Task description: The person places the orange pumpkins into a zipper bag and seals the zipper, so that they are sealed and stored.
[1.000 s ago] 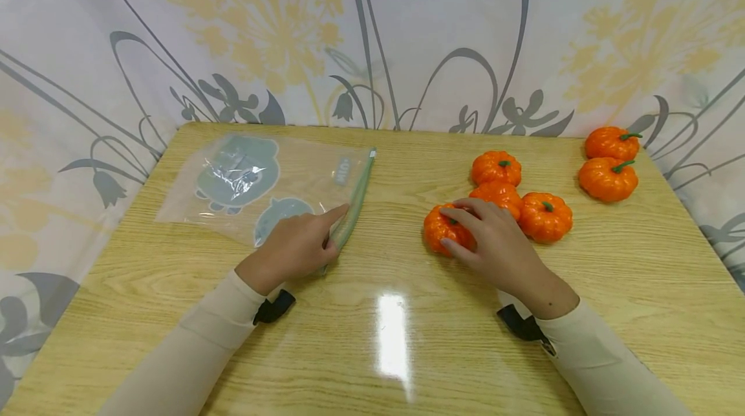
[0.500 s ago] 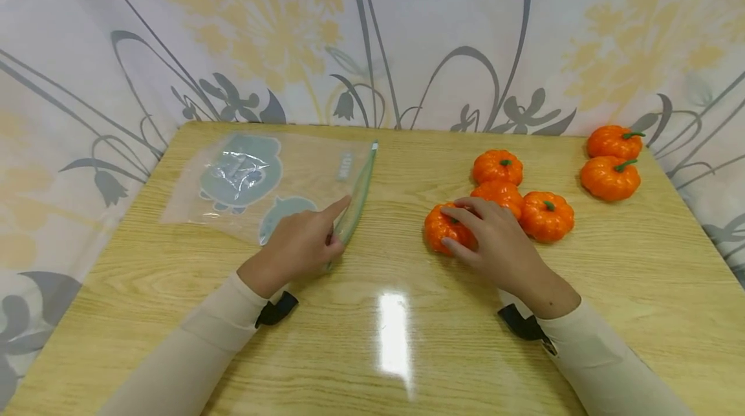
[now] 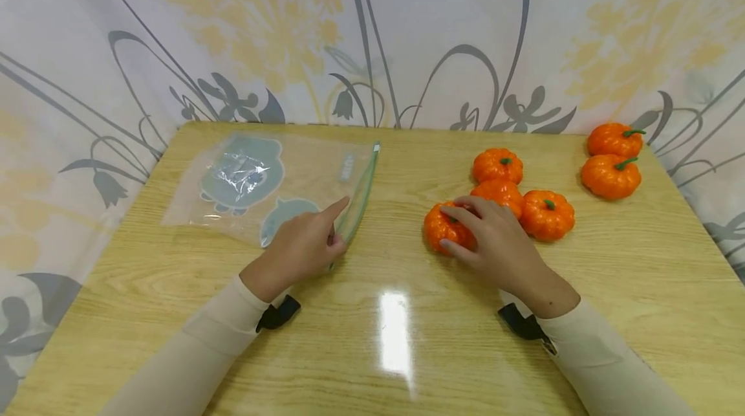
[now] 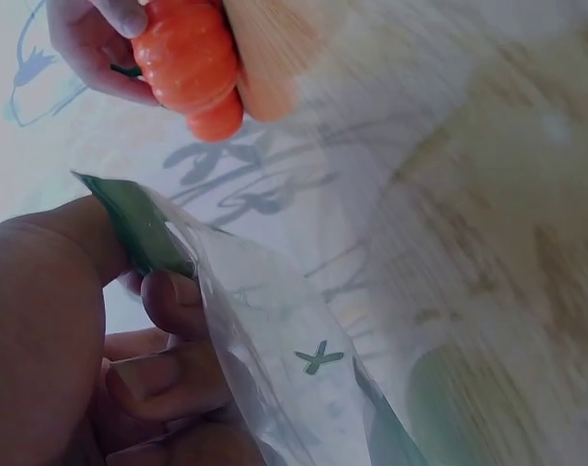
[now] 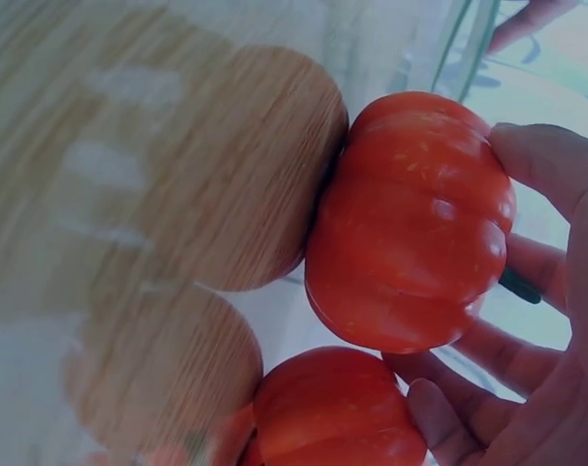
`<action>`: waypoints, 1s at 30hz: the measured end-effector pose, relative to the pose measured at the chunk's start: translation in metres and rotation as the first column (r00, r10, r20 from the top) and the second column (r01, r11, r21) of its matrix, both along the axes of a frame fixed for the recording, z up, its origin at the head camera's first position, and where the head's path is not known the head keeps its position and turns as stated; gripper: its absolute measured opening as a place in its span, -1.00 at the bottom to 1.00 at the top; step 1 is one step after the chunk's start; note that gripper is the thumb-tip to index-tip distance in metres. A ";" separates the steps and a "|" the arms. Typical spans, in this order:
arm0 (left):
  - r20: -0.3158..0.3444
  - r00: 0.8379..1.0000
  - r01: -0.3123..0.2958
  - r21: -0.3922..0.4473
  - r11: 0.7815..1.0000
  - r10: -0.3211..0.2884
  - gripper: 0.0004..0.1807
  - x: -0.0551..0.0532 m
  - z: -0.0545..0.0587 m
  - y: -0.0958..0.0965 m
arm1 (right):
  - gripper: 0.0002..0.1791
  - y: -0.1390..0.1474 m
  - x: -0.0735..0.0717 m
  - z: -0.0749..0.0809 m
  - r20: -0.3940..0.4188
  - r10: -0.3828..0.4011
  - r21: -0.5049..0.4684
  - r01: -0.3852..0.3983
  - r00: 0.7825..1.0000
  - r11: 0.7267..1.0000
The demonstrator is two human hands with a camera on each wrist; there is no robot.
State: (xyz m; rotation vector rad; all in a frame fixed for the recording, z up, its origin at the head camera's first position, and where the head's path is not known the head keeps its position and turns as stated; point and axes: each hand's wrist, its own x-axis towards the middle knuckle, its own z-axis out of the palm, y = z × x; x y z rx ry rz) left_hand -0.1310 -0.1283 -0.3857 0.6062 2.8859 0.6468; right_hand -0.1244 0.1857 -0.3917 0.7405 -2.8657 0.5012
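Note:
A clear zip bag with pale blue animal prints lies flat on the left of the table, its green zip edge facing the middle. My left hand pinches that edge near its front end, index finger stretched along it. In the left wrist view, the bag's mouth edge rises between thumb and curled fingers. My right hand holds a small orange pumpkin, fingers and thumb round its top and side. The right wrist view shows this pumpkin close over the table, its green stem toward the palm.
Right beside the held pumpkin sit three more: a back pumpkin, a middle pumpkin partly behind my hand, and a right pumpkin. Two pumpkins stand at the far right. A flower-patterned cloth hangs behind the wooden table.
My left hand and the bag's zip edge have shifted slightly to the right. My right hand stays on the same pumpkin, with no visible movement.

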 end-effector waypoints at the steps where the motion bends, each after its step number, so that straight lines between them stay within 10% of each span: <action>1: 0.003 1.000 -0.010 0.005 1.000 0.010 -0.22 0.000 0.000 0.001 | -0.41 0.000 0.000 0.000 0.002 0.000 0.005 0.000 1.000 1.000; 30: 0.042 0.997 0.061 -0.024 0.998 -0.060 -0.29 0.003 -0.011 0.039 | -0.24 -0.005 0.003 0.001 0.041 -0.026 0.073 0.023 0.999 0.997</action>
